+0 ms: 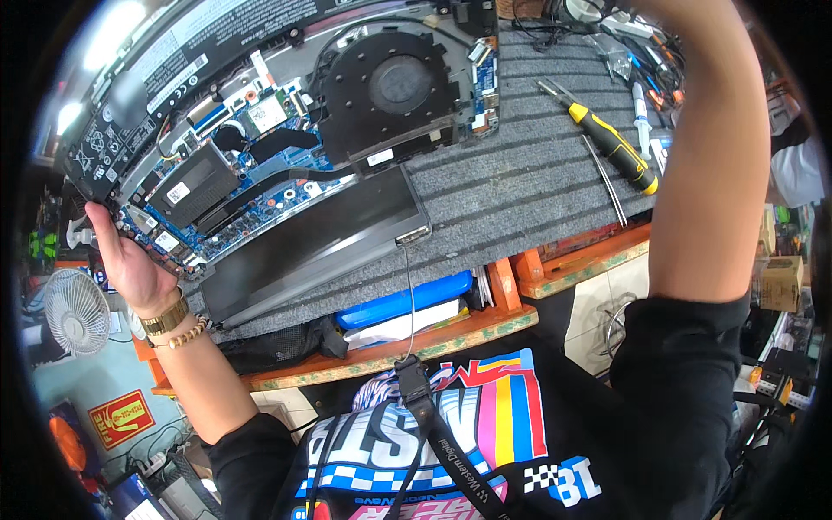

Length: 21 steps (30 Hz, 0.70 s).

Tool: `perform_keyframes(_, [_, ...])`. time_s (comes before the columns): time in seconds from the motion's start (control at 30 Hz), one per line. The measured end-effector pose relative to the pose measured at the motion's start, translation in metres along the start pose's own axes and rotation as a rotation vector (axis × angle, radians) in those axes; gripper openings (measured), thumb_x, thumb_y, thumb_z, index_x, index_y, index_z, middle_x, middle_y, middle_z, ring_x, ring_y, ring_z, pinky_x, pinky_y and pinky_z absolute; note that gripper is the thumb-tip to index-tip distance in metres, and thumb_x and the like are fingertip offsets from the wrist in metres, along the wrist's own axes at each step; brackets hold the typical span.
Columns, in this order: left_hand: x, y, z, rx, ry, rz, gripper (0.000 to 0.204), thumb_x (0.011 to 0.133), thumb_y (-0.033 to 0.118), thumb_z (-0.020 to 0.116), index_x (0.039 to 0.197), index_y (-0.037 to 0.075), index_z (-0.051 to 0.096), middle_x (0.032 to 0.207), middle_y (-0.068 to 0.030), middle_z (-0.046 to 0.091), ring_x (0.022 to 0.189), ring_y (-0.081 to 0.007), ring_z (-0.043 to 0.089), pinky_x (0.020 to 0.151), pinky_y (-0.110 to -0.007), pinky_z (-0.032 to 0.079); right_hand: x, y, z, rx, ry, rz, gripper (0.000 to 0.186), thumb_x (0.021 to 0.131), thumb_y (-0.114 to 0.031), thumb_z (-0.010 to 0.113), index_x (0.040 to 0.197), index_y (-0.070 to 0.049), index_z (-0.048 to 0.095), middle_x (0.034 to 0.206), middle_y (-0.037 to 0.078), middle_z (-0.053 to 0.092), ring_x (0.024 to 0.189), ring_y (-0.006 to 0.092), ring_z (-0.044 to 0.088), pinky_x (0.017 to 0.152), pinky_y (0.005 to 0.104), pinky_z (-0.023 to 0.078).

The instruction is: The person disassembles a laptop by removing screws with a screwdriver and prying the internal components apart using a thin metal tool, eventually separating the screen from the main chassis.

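Note:
An opened laptop (286, 130) lies across the upper left, its underside off, showing a blue circuit board (282, 195), a round black fan (386, 104) and a battery (113, 130). Its dark screen part (312, 247) extends toward me. My left hand (130, 260) grips the laptop's left edge with the thumb along it, the other fingers largely hidden. My right arm stretches up past the tools to the top edge, where my right hand (641, 7) is mostly out of sight. A yellow-and-black screwdriver (611, 147) and metal tweezers (604, 180) lie on the grey ribbed mat (468, 208).
Cables (542, 22), a syringe (641, 121) and small tools crowd the mat's far right. The wooden bench edge (572, 273) runs below, with a blue case (403, 299) under it. A white fan (76, 312) stands left; a cardboard box (777, 284) sits right.

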State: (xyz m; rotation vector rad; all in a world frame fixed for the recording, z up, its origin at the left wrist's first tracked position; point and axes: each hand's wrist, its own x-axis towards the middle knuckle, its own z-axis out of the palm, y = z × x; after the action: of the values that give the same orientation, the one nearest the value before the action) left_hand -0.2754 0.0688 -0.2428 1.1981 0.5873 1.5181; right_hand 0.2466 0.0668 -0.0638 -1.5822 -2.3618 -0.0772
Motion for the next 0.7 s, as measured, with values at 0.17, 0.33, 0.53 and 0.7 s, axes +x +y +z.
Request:
perform_keyframes(0.17, [-0.015,-0.008,-0.013,-0.107,-0.028,-0.084,0.057,0.123,0.046,0.048,0.161,0.004,0.058,0.158,-0.0123,0.068,0.136,-0.03,0.071,0.117,-0.047,0.056,-0.098,0.039,0.103,-0.081,-0.318,0.381,0.035,0.098,-0.036,0.084,0.098,-0.002,0.081,0.078,0.021,0.076,0.079,0.0331,0.078,0.076,0.0484,0.06])
perform_keyframes(0.33, [-0.025,-0.027,-0.015,-0.119,0.134,-0.073,0.059,0.123,0.047,0.049,0.16,0.003,0.058,0.154,-0.0168,0.07,0.132,-0.0335,0.075,0.112,-0.051,0.061,-0.166,0.064,0.164,0.002,-0.358,0.641,0.025,0.098,-0.022,0.082,0.097,0.002,0.077,0.095,0.028,0.078,0.096,0.0492,0.077,0.088,0.0564,0.061])
perform_keyframes(0.53, [-0.027,-0.038,-0.017,-0.218,0.139,-0.183,0.058,0.123,0.045,0.049,0.159,0.002,0.058,0.153,-0.0194,0.07,0.132,-0.0378,0.074,0.111,-0.055,0.061,-0.171,0.067,0.168,0.126,-0.229,0.59,0.015,0.095,-0.01,0.079,0.092,0.003,0.073,0.088,0.026,0.077,0.081,0.0443,0.076,0.077,0.051,0.061])
perform_keyframes(0.7, [-0.03,-0.038,-0.019,-0.285,0.096,-0.213,0.059,0.122,0.047,0.048,0.16,0.003,0.058,0.154,-0.0199,0.07,0.132,-0.0395,0.073,0.113,-0.057,0.059,-0.173,0.059,0.174,0.804,0.02,0.557,0.009,0.1,-0.005,0.075,0.097,0.002,0.07,0.081,0.011,0.076,0.067,0.0186,0.074,0.06,0.0336,0.058])
